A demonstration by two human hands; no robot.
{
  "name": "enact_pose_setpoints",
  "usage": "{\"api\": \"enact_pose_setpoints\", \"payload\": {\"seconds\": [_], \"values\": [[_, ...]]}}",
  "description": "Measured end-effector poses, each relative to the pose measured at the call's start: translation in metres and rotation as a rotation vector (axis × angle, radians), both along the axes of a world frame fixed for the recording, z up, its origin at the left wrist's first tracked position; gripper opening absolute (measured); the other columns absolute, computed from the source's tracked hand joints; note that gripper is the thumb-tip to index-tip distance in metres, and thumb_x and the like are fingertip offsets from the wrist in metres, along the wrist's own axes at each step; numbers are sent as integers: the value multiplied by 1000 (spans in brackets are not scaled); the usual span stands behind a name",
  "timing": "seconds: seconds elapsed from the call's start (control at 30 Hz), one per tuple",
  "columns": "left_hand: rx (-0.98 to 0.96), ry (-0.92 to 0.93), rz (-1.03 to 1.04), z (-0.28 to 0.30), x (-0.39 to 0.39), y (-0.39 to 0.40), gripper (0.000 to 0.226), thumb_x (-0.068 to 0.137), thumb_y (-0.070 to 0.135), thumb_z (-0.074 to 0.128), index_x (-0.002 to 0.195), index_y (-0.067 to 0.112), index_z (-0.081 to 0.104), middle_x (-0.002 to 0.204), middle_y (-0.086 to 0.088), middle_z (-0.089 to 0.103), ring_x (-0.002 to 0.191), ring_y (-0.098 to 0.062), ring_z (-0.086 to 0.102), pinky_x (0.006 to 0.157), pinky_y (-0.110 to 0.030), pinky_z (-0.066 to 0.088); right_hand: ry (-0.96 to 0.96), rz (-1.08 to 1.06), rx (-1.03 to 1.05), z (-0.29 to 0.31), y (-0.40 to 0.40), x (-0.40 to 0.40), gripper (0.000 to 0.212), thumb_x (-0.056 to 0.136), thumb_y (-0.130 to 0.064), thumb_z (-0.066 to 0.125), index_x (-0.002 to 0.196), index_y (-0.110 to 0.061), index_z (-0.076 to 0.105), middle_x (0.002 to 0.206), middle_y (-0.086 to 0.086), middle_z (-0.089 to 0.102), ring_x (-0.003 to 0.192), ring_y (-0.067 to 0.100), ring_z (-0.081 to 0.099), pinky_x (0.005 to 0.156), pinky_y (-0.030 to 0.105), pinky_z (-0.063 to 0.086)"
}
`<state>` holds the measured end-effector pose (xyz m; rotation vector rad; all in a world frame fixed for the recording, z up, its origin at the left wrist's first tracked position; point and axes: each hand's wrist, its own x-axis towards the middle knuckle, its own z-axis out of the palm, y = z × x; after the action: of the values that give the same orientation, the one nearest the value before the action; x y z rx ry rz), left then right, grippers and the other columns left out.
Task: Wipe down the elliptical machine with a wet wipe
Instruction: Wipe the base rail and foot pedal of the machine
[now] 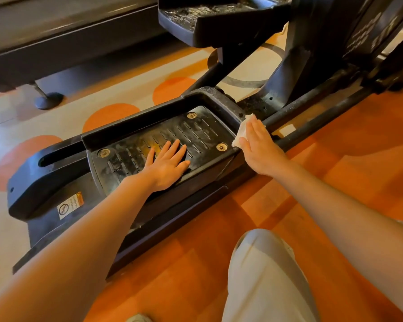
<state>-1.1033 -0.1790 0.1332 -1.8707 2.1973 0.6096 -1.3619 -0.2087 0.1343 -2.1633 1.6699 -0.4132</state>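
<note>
While kneeling on the orange floor (335, 140), one grey-trousered knee (261, 263) in the foreground. Left hand (166, 162) laid flat, fingers straight and slightly spread, palm down on the ribbed tread of the near foot pedal (203, 133) of the elliptical machine (312, 54). Right hand (260, 147) also flat, fingers straight and held together, pressing the white wet wipe (241, 130) against the outer front corner of that pedal, just beside the dark rail (312, 117) running forward. Wipe crumpled, showing past the fingertips and along the thumb side; the rest hidden under the palm. Pedal tray dusty and scuffed, with round metal bolts (221, 147) at its corners and a raised rim on the far side. Second pedal (207, 17) higher up at the top, blurred. Warning sticker (70, 205) on the rear housing at the left. Orange circles (109, 115) on the pale floor beyond the machine.
</note>
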Motion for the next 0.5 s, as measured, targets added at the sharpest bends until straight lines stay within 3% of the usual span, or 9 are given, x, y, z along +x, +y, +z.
{"api": "enact_pose_setpoints", "payload": {"seconds": [0.13,0.27,0.37,0.43,0.5], "values": [[-30,-8,-21,1,-2,-10,68,99,61,18,155,32,-9,160,9,-23,147,-13,-23,119,-42,-16,168,139,108,3,-54,-2,51,101,-28,36,143,-3,19,156,16,6,145,33,5,119,43,11],[-109,-39,1,-5,-10,-23,69,98,63,14,155,32,-10,161,6,-21,147,-15,-22,119,-42,-15,291,240,152,7,-92,13,68,102,-22,33,150,2,-9,158,20,-17,147,31,-15,120,43,-1],[-155,-21,60,-7,-15,-35,69,98,62,15,155,30,-9,162,4,-18,148,-15,-20,120,-40,-14,287,253,123,20,-100,25,69,100,-8,35,148,6,-12,157,23,-17,146,32,-16,120,41,-3],[-181,-15,100,-8,-18,-44,69,99,61,14,156,29,-7,163,3,-17,148,-14,-19,120,-39,-14,259,264,167,26,-100,17,67,98,-1,35,148,5,-10,158,19,-15,147,31,-8,120,42,4],[-202,-20,123,-10,-21,-53,69,99,61,15,156,27,-5,163,2,-15,149,-14,-18,120,-39,-14,263,256,231,27,-90,-3,66,100,-7,37,151,-1,-4,159,14,-16,147,33,7,115,46,24]]}}
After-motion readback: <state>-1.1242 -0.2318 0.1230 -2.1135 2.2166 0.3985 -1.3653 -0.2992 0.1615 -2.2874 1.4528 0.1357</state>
